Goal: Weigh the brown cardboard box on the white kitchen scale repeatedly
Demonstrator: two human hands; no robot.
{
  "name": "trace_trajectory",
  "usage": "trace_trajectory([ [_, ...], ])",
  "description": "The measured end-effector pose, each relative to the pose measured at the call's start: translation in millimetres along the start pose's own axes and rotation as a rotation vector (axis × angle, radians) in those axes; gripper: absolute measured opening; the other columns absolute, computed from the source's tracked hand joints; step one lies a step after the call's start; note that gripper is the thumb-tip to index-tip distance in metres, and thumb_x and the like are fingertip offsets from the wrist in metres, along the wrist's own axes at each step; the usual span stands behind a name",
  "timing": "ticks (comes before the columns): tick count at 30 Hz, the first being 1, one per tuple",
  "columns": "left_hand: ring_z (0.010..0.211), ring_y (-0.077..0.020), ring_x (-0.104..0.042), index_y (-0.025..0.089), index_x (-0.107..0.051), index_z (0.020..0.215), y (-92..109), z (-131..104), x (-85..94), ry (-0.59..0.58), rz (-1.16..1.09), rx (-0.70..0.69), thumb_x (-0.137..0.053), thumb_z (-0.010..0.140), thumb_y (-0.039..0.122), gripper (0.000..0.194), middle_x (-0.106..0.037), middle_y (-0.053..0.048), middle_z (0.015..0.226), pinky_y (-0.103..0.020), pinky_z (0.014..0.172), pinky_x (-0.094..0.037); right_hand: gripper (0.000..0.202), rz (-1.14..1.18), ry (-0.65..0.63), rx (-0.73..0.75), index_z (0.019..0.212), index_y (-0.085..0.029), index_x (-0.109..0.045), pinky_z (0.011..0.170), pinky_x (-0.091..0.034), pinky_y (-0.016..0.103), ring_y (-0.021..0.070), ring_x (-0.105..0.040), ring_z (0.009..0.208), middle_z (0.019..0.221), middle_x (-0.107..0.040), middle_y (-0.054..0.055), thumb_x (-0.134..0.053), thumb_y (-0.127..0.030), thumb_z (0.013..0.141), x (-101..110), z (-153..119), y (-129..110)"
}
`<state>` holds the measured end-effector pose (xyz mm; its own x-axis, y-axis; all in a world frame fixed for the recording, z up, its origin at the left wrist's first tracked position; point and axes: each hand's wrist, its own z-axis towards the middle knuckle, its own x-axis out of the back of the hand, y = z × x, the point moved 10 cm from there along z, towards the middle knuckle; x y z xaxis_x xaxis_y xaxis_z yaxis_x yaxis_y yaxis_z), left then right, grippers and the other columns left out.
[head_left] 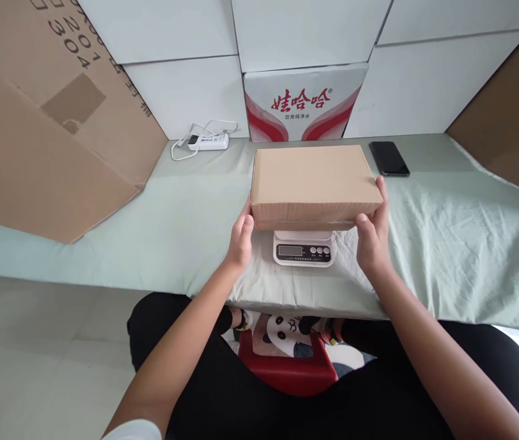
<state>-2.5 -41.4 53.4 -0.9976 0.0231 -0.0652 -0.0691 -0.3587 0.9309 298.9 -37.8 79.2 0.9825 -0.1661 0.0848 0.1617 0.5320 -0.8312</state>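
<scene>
A closed brown cardboard box [314, 177] is over a white digital scale [304, 250], whose front with display and buttons shows below the box's near edge. My left hand [241, 238] grips the box's left end, thumb at the near corner. At the right end my right hand [373, 235] holds the box too, with its thumb on the near face and a fingertip up at the right side. The scale's platform is mostly hidden under the box, so whether the two touch cannot be made out.
A black phone [389, 159] lies right of the box. A white power bank [209, 142] with a cable is at the back left. White cartons [305, 104] line the back of the green cloth [195, 214]. Large brown cartons [49, 134] stand at both sides.
</scene>
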Motion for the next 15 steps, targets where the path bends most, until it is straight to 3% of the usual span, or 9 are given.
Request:
trace_trajectory([
  [4,0.174,-0.0323,-0.04,0.035,-0.066,0.155,9,17,-3.0,0.009,-0.058,-0.034,-0.043,0.106,0.078,0.07,-0.06,-0.004,0.173,-0.049,0.144,-0.035,0.088,0.011,-0.001,0.029,0.175,-0.047,-0.032,0.143,-0.034,0.071,0.0384,-0.036,0.174,0.181,-0.044,0.001,-0.067,-0.069,0.097,-8,16,-7],
  [8,0.171,-0.034,-0.044,0.031,-0.068,0.152,10,67,-5.1,0.013,-0.084,-0.069,-0.045,0.1,0.087,0.08,-0.064,-0.007,0.17,-0.048,0.14,-0.041,0.092,-0.008,0.049,0.121,0.173,-0.046,-0.034,0.145,-0.029,0.069,0.0391,-0.034,0.175,0.183,-0.04,0.001,-0.066,-0.077,0.092,-13,61,-3],
  [12,0.17,-0.034,-0.047,0.028,-0.068,0.15,-28,116,-7.9,0.028,-0.113,-0.006,-0.052,0.094,0.092,0.087,-0.064,-0.008,0.17,-0.046,0.138,-0.044,0.094,-0.036,0.136,0.13,0.167,-0.035,-0.041,0.145,-0.022,0.071,0.0406,-0.034,0.173,0.178,-0.044,0.008,-0.063,-0.082,0.089,-16,103,37],
  [15,0.167,-0.0343,-0.05,0.025,-0.067,0.149,-67,133,-7.5,0.046,-0.133,0.085,-0.053,0.091,0.095,0.092,-0.066,-0.011,0.167,-0.046,0.135,-0.048,0.092,-0.079,0.126,0.075,0.161,-0.03,-0.046,0.145,-0.023,0.071,0.0408,-0.037,0.17,0.175,-0.048,0.012,-0.064,-0.083,0.087,-19,113,73],
])
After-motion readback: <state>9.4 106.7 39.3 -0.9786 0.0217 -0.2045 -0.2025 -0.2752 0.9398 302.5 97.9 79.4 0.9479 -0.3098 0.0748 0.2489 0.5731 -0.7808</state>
